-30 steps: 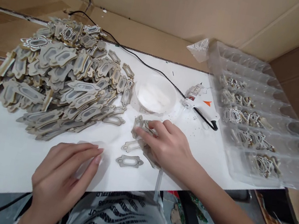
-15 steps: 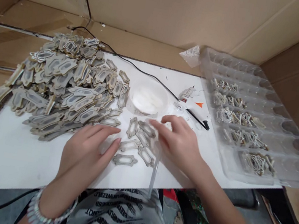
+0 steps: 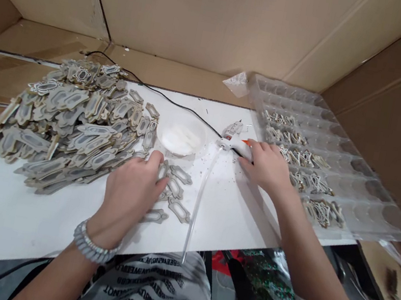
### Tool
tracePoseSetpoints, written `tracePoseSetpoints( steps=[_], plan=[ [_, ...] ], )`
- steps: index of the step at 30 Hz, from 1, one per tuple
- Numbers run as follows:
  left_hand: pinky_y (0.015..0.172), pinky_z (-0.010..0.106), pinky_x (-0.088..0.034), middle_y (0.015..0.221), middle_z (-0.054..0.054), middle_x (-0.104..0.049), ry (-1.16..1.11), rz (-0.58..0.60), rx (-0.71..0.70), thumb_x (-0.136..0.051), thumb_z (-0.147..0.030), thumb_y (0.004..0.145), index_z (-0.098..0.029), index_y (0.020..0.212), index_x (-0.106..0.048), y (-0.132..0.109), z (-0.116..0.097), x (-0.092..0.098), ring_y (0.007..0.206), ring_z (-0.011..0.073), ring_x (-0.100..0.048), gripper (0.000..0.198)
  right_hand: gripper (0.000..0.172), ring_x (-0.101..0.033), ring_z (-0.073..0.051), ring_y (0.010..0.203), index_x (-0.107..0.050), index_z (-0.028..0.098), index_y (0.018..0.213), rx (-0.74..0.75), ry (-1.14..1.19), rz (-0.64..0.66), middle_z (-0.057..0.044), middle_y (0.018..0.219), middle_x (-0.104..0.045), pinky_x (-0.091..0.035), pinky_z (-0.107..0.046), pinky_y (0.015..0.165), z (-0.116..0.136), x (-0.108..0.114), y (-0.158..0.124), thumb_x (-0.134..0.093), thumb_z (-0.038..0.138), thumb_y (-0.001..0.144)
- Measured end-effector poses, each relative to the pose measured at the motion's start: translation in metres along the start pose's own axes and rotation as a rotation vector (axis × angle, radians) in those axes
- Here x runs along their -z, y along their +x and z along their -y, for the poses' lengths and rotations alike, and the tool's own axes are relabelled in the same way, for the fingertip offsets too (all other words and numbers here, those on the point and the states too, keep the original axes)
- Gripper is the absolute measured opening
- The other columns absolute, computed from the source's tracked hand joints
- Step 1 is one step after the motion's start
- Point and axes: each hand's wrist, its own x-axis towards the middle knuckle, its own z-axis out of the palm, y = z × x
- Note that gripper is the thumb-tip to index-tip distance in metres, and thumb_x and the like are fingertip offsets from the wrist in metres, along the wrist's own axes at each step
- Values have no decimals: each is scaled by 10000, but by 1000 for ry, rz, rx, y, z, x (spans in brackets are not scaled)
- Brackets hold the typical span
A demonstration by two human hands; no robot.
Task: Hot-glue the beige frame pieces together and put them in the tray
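Note:
My left hand (image 3: 131,192) lies palm down on a small group of grey frame-shaped cutouts (image 3: 176,191) on the white table (image 3: 19,211); its fingers are curled over the pieces and hide some of them. My right hand (image 3: 265,166) reaches to the right and closes round the handle of a white glue gun (image 3: 234,138), which lies on the table with a long clear glue stick (image 3: 197,206) trailing from its back toward me. A shallow white round dish (image 3: 181,139) sits between the two hands.
A big heap of the same grey cutouts (image 3: 66,118) fills the table's left half. A clear compartment tray (image 3: 322,161) with decorated pieces stands at the right. The gun's black cord (image 3: 163,96) runs to the back. Cardboard walls (image 3: 209,12) enclose the table.
My right hand left the loose cutouts and moved right to the glue gun. My left hand slid forward onto the cutouts. The view shifted to the right.

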Motion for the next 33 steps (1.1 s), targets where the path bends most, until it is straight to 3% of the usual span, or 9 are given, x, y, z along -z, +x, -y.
tracePoseSetpoints(
  steps=[4, 7, 13, 17, 20, 23, 27, 33],
  plan=[
    [591, 313, -442, 824, 71, -701, -13, 7, -8, -542, -332, 905, -222, 1162, -580, 0, 5, 0, 771, 295, -702, 283, 427, -635, -370, 1051, -618, 144, 1277, -26, -4, 77, -177, 1085, -750, -491, -404, 778, 9, 5, 15, -578, 299, 882],
    [641, 335, -481, 929, 89, -731, -66, -7, -36, -562, -306, 883, -229, 1181, -585, 0, 10, -1, 863, 309, -707, 309, 392, -670, -344, 978, -634, 133, 1235, -31, 33, 77, -181, 1085, -750, -482, -375, 748, 10, 2, 20, -532, 208, 865],
    [684, 344, -505, 982, 94, -747, -76, -6, -60, -591, -294, 862, -229, 1194, -587, 1, 15, -3, 926, 316, -711, 338, 452, -665, -375, 1028, -600, 71, 1278, -65, 193, 20, -240, 1191, -704, -497, -428, 833, 0, 2, 23, -471, 188, 860],
    [665, 323, -501, 946, 85, -757, -67, -19, -94, -578, -269, 856, -221, 1182, -591, 0, 16, -4, 884, 296, -723, 330, 538, -639, -386, 1089, -530, 89, 1370, -114, 315, -70, -220, 1263, -678, -493, -488, 898, -14, 8, 26, -454, 246, 861],
    [645, 304, -491, 884, 79, -754, -57, -34, -107, -581, -241, 840, -215, 1159, -594, -1, 16, -5, 845, 284, -729, 321, 518, -628, -349, 1046, -557, 170, 1312, -212, 652, -195, -152, 1191, -696, -487, -480, 896, -23, 9, 29, -511, 308, 816],
    [620, 297, -478, 816, 77, -732, -49, -51, -119, -602, -256, 840, -211, 1118, -596, -1, 14, -5, 802, 285, -724, 282, 398, -609, -262, 828, -600, 240, 1138, -303, 1028, -265, -68, 958, -685, -502, -400, 736, -25, 6, 30, -564, 391, 772],
    [599, 303, -458, 720, 63, -679, -39, -81, -128, -605, -273, 856, -212, 1037, -609, -3, 13, -7, 750, 290, -704, 192, 239, -490, -162, 594, -558, 259, 908, -324, 1226, -255, 10, 685, -531, -424, -294, 555, -15, 10, 23, -575, 432, 743],
    [588, 306, -442, 726, 53, -663, -39, -158, -131, -543, -188, 846, -225, 980, -607, -1, 15, -12, 742, 272, -691, 153, 276, -433, -98, 549, -500, 241, 821, -301, 1494, -241, 53, 675, -489, -367, -244, 525, 14, 25, 7, -630, 377, 620]
  ],
)
